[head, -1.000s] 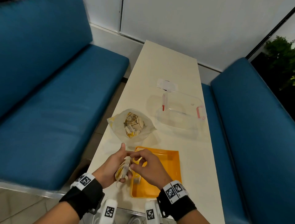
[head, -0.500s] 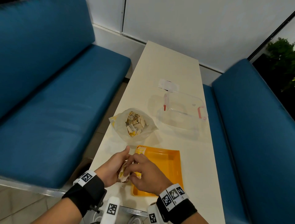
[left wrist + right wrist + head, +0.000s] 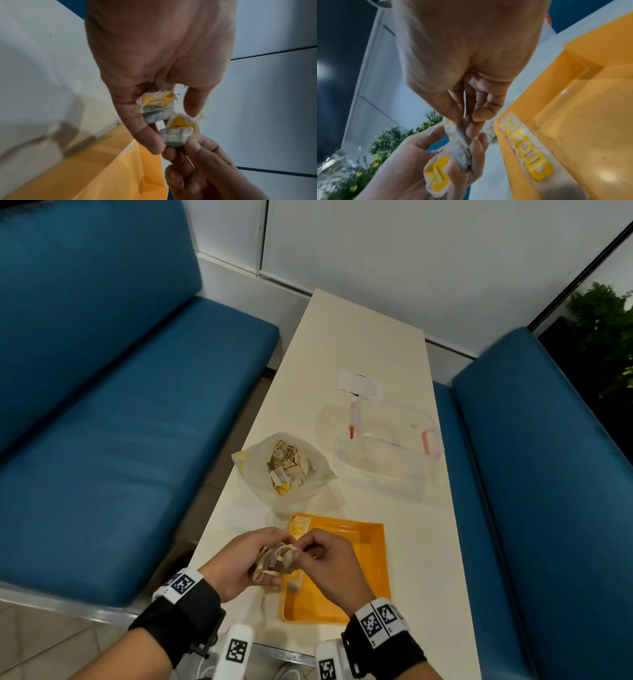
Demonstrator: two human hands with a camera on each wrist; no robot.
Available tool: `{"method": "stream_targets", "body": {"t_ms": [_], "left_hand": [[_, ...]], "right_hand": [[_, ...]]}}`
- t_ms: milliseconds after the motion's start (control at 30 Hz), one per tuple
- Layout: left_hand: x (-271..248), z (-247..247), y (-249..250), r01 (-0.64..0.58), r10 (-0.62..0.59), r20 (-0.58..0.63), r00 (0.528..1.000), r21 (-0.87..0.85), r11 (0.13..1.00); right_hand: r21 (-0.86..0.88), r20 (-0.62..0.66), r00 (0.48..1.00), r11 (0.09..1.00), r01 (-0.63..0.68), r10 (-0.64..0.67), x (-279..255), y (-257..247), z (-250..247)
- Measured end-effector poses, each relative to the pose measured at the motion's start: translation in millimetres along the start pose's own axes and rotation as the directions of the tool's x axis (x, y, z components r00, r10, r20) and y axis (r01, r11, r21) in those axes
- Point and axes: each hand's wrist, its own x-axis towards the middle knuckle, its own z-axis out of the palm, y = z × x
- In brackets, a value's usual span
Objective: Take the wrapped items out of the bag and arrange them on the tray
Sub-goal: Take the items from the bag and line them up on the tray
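My left hand (image 3: 255, 554) grips a small bundle of wrapped items (image 3: 274, 559), white sachets with yellow tags and strings, just left of the orange tray (image 3: 363, 583). My right hand (image 3: 301, 546) pinches one sachet (image 3: 178, 134) of that bundle between thumb and fingertips, close up in the right wrist view (image 3: 462, 134). A row of sachets (image 3: 522, 143) lies along the tray's left wall. The open clear plastic bag (image 3: 284, 467) beyond the tray holds several more.
A clear lidless plastic box (image 3: 390, 433) with red clips stands at the back right of the cream table (image 3: 359, 337), a white slip (image 3: 359, 381) behind it. Blue bench seats (image 3: 120, 422) flank the table on both sides.
My right hand's fingers have shifted on the bundle and now pinch a single sachet at its top. Both hands stay by the tray's left edge.
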Motion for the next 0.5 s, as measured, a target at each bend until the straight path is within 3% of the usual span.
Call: {"method": "stream_targets", "body": {"t_ms": [100,200,333,500], "left_hand": [[-0.7,-0.9,0.1,-0.061,0.058,0.066,0.996,0.031,0.998],[2.0,1.0,-1.9,-0.136,0.131,0.046,0.99,0.135,0.981],[10.7,1.6,-8.1,-0.216,0.236,-0.051,0.971,0.251,0.944],[14.1,1.2,-11.6,-0.26,0.301,-0.059,0.952,0.363,0.895]], "right_hand": [[0.151,-0.017,0.997,0.986,-0.073,0.076,1.6,-2.2,-6.5],[0.257,-0.031,0.991,0.959,-0.119,0.131,3.2,-0.2,-10.5],[0.228,-0.037,0.989,0.965,-0.13,0.142,2.9,0.6,-10.9],[0.15,-0.081,0.992,0.985,-0.079,0.092,4.4,4.5,-9.9]]}}
